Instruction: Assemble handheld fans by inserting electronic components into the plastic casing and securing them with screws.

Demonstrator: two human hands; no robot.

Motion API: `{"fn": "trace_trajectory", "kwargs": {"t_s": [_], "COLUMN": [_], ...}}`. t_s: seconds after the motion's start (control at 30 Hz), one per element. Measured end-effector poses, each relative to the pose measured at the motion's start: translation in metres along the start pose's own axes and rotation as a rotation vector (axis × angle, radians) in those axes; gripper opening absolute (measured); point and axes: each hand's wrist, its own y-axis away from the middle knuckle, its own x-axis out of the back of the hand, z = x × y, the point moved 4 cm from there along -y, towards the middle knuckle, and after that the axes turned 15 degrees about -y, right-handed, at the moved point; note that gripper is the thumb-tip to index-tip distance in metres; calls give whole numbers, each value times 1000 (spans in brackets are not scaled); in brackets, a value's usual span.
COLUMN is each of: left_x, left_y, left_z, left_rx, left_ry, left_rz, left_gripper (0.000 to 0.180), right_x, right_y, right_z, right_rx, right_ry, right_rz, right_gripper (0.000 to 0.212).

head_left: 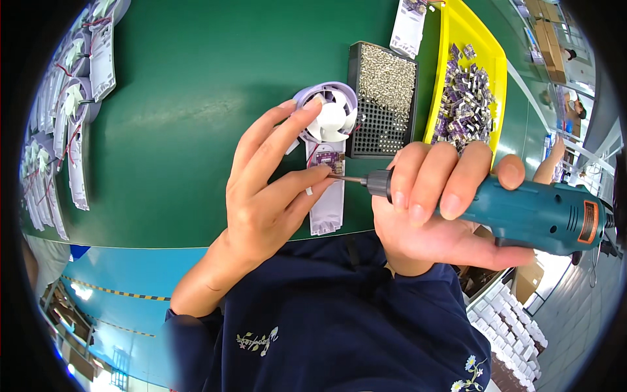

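Note:
My right hand (437,196) is wrapped around a teal electric screwdriver (542,212), held nearly level with its bit pointing left. The bit's tip meets a small purple circuit board (328,159) in a pale lilac handheld-fan housing (326,212). White fan blades (330,121) sit in the round ring at the housing's far end. My left hand (261,186) steadies the housing, its upper fingers over the ring. Its thumb and forefinger pinch close around the bit's tip; whether a screw is between them is hidden. A red wire runs beside the board.
Right of the fan lies a black screw tray (382,140), its far part heaped with small silvery screws. Beyond it, a yellow bin (499,85) holds many purple circuit boards (465,98). Another housing piece (408,29) lies behind the tray. Several fan housings (75,124) line the green table's left side.

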Motion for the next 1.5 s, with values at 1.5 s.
{"fn": "trace_trajectory", "kwargs": {"t_s": [1.5], "left_x": [-8], "left_y": [4], "left_z": [1], "left_rx": [-17], "left_ry": [-33], "left_rz": [-54], "left_gripper": [33], "right_x": [-13], "right_y": [17], "right_z": [13], "right_rx": [84], "right_ry": [275], "right_rz": [-215], "right_gripper": [74]}}
